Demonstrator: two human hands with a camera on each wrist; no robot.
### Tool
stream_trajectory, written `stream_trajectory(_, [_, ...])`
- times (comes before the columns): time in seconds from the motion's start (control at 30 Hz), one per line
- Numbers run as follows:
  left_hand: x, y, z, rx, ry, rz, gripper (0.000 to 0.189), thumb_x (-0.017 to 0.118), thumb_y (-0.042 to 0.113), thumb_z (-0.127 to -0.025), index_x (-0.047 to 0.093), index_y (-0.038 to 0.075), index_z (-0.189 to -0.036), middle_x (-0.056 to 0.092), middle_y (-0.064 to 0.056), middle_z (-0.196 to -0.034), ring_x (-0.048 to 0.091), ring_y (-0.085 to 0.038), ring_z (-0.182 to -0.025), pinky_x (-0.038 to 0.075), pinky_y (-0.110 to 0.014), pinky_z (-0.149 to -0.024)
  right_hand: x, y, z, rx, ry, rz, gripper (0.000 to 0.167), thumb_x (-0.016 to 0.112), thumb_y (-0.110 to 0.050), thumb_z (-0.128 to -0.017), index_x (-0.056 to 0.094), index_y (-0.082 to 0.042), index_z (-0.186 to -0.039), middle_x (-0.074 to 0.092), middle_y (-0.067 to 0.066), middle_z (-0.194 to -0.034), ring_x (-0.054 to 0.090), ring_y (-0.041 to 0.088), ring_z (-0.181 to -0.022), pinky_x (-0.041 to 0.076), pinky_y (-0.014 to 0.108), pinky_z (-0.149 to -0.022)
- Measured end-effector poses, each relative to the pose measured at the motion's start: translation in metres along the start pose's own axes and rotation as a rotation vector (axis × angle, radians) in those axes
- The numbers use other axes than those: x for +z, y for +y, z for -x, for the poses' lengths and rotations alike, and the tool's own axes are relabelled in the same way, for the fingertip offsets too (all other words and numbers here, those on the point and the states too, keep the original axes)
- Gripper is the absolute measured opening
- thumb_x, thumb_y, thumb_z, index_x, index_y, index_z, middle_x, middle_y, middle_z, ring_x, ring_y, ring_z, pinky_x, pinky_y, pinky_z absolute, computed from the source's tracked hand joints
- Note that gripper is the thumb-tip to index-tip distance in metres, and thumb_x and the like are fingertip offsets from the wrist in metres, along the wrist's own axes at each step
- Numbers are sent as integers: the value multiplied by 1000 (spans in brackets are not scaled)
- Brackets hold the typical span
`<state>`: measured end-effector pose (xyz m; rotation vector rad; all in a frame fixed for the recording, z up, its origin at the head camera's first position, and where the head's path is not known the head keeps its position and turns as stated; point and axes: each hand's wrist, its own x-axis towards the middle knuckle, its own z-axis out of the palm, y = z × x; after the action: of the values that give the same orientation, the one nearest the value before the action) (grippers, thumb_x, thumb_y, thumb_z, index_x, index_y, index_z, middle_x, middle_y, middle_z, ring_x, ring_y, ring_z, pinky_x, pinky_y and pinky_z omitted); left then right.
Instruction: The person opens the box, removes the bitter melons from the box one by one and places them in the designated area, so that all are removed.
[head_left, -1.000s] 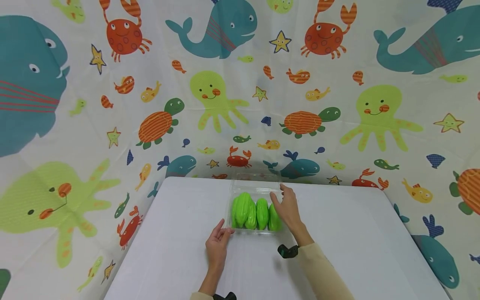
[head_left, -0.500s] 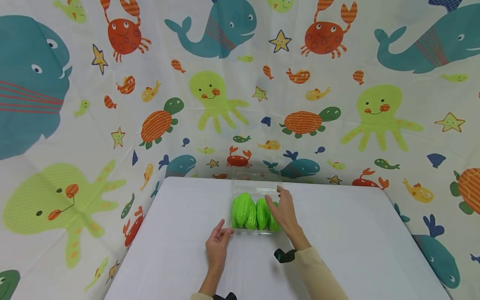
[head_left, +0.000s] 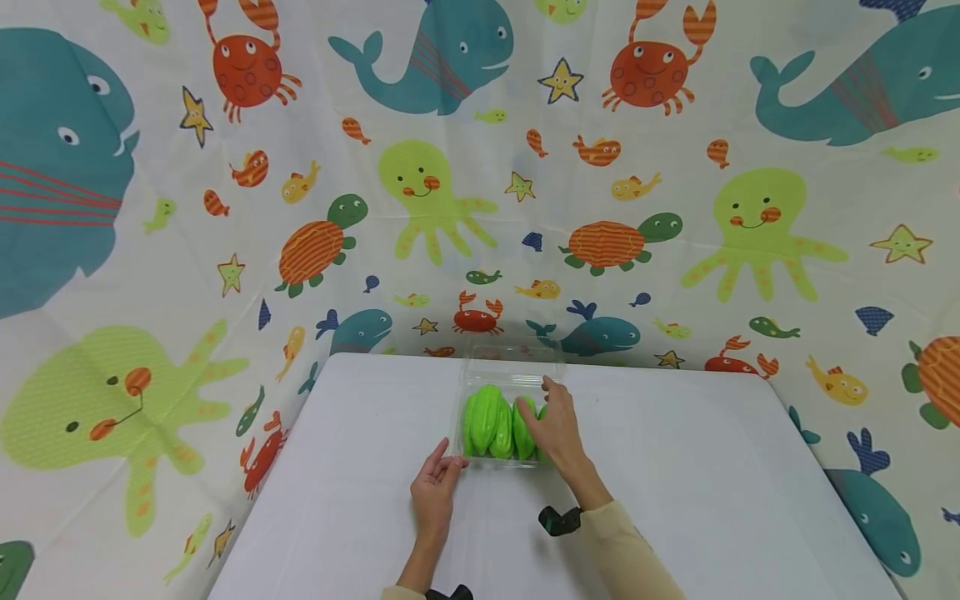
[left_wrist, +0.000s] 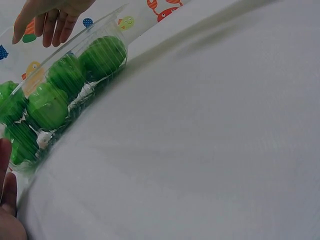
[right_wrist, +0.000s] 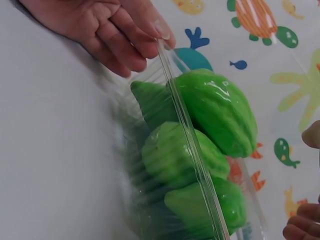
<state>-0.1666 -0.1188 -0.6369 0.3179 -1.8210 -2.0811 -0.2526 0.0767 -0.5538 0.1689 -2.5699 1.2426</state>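
A clear plastic clamshell box holds several bright green, ridged fruits, lying side by side. My left hand is at the box's front left corner, its thumb tip at the rim in the right wrist view and the other fingers loosely bent outside the wall. My right hand hovers over the right part of the box, thumb and fingers spread apart, with nothing between them. It covers part of the rightmost fruits in the head view. From the left wrist, that hand appears above the rim with its fingers pointing down.
The box's lid is folded back toward the table's far edge. Under everything is a white table. A cloth printed with sea animals hangs behind and beside it. Dark wrist cameras sit on both wrists.
My right hand has moved left, from the box's right side to over the fruits near the middle right. The left hand and the box have stayed in place.
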Motion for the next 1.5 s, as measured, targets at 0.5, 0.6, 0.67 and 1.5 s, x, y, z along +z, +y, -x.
stream_trajectory(0.5, [0, -2, -1, -1, -1, 16, 48, 71, 5, -92, 57, -3, -137, 75, -3, -87, 72, -2, -85, 55, -13, -82, 12, -10, 10, 44, -22, -16, 69, 68, -35, -93, 45, 4, -145, 58, 24, -130, 59, 39, -109, 52, 52, -90])
stream_trajectory(0.6, [-1, -2, -1, -16, -3, 18, 48, 71, 6, -92, 58, 0, -137, 75, -5, -89, 72, -2, -85, 55, -13, -83, 15, -11, 12, 34, -22, -29, 69, 69, -34, -92, 45, 5, -144, 59, 26, -129, 60, 39, -108, 53, 52, -90])
stream_trajectory(0.67, [-1, -2, -1, -20, -6, 16, 48, 71, 7, -92, 57, 0, -138, 75, -7, -90, 72, -2, -85, 55, -13, -84, 17, -12, 12, 25, -24, -37, 68, 68, -34, -92, 45, 5, -143, 59, 26, -129, 60, 38, -107, 53, 52, -90])
stream_trajectory(1.5, [0, -2, -2, 9, -6, -4, 48, 71, 7, -92, 57, -2, -137, 75, -1, -87, 72, -2, -84, 55, -12, -81, 40, -26, 20, 28, -78, 16, 71, 67, -38, -89, 49, 8, -139, 61, 24, -125, 59, 37, -114, 50, 52, -98])
